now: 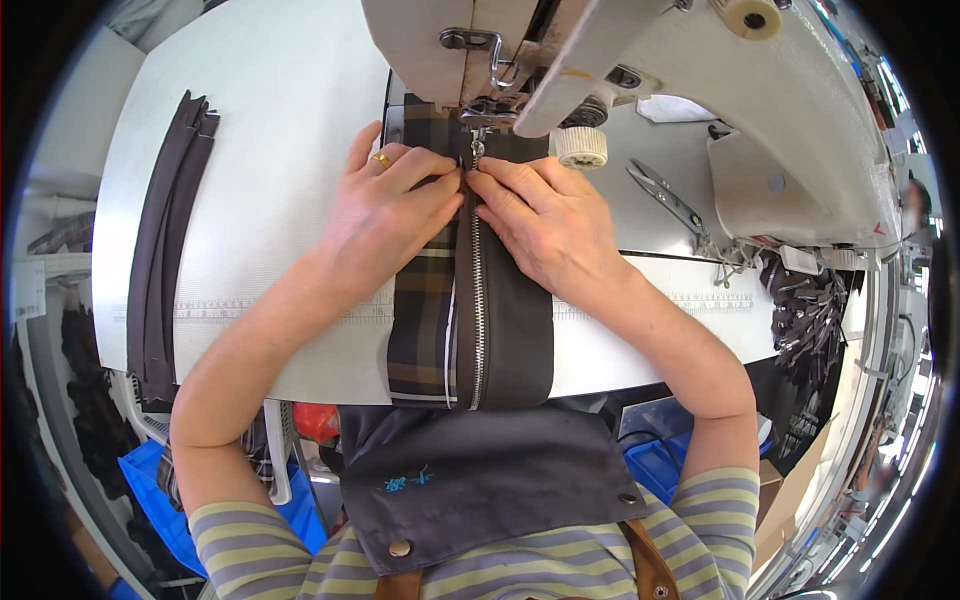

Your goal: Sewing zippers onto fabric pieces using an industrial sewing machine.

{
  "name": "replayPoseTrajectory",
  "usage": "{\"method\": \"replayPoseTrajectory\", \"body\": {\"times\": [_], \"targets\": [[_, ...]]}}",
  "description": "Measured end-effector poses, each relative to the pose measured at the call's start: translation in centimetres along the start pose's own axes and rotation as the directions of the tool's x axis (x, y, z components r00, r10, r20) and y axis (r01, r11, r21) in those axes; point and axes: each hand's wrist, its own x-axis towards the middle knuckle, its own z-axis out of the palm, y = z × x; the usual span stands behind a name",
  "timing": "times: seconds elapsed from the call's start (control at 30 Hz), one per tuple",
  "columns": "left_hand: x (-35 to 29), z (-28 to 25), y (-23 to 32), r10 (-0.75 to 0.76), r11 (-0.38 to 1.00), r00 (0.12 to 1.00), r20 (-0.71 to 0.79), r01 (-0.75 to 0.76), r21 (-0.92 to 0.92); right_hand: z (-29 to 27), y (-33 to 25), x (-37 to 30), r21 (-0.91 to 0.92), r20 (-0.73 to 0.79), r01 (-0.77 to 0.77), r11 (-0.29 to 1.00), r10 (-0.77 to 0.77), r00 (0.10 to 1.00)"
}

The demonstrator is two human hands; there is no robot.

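Note:
A metal zipper (478, 290) runs lengthwise along a dark brown fabric panel (520, 340), with plaid fabric (422, 345) along its left side. The work lies flat under the head of a white sewing machine (650, 70). Just below the presser foot (478, 125), my left hand (390, 205) pinches the fabric edge left of the zipper teeth. Across from it, my right hand (545, 215) pinches the zipper's right edge, its fingertips close to those of the left. A ring is on a left finger. The fingertips hide part of the zipper.
Dark fabric strips (165, 250) lie stacked on the table's left side. Open-bladed scissors (668, 200) rest right of the machine head. A printed ruler (250, 308) crosses the white table (270, 130). Bundled dark pieces (808, 310) hang at the right; blue bins (165, 495) stand below.

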Motion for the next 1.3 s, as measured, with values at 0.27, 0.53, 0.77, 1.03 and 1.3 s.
{"method": "replayPoseTrajectory", "body": {"times": [0.27, 0.53, 0.77, 1.03, 1.3], "targets": [[0.1, -0.4, 0.3, -0.013, 0.999, 1.000, -0.001, 0.013, -0.041, -0.5, -0.2, 0.0, -0.022, 0.085, -0.019, 1.000, 0.021, 0.996], [0.1, 0.1, 0.3, 0.086, 0.987, 0.996, -0.011, -0.084, 0.134, -0.2, -0.1, 0.1, -0.015, 0.057, -0.003, 1.000, 0.004, 0.998], [0.3, -0.4, 0.5, 0.042, 0.997, 0.997, 0.072, -0.047, 0.066, -0.7, -0.3, 0.2, -0.003, 0.068, -0.020, 1.000, 0.020, 0.997], [0.5, 0.3, -0.3, 0.112, 0.988, 0.994, 0.007, -0.112, 0.108, -0.8, -0.5, 0.6, -0.015, 0.096, -0.032, 0.999, 0.033, 0.995], [-0.1, -0.1, -0.6, 0.021, 0.996, 0.995, 0.093, -0.030, 0.089, -0.7, -0.6, 0.8, -0.028, 0.095, -0.010, 1.000, 0.013, 0.995]]}}
